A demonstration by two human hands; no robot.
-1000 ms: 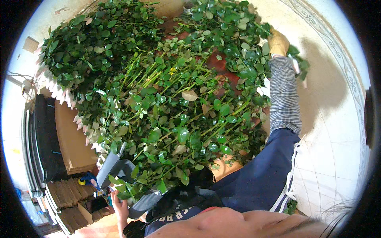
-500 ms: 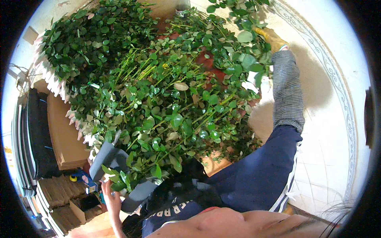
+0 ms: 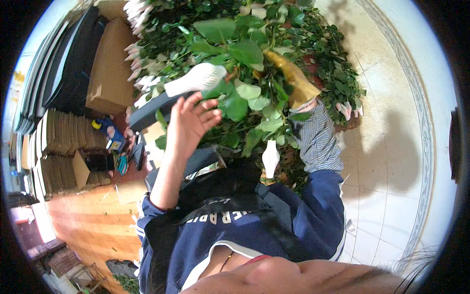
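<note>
Head view, one moment. Work in hand: sorting long-stemmed roses.

Item 1, left hand (image 3: 193, 120): bare, fingers spread wide, holding nothing; raised just beside a white netted bud (image 3: 196, 79) and the leaves around it. Whether the fingertips touch the bud cannot be told.

Item 2, right hand (image 3: 293, 78): in a yellow glove, sunk among the leaves at the middle of the bunch; grip hidden by foliage, so whether it holds a stem cannot be told.

Item 3, rose bunch (image 3: 235, 44): a dense mass of green leaves and stems across the upper middle, directly ahead of the person. Pale netted buds (image 3: 139, 68) line its left edge, more (image 3: 346, 109) show at its right edge, and one loose netted bud (image 3: 270, 158) hangs low near the chest.

Progress, as a judgement: early to middle. The bunch is large and unsorted, with leaves on the stems; no finished bundle is visible.

Room and edges: tiled floor (image 3: 391, 161) on the right is open, with a patterned border curving far right. The left is crowded: a brown box (image 3: 110, 73), dark flat sheets (image 3: 68, 63) and stacked cardboard (image 3: 58, 147), all close to the left buds. A wooden floor (image 3: 93, 220) lies at lower left. The person's dark blue top (image 3: 274, 230) fills the lower middle, so reach downward is tight.
</note>
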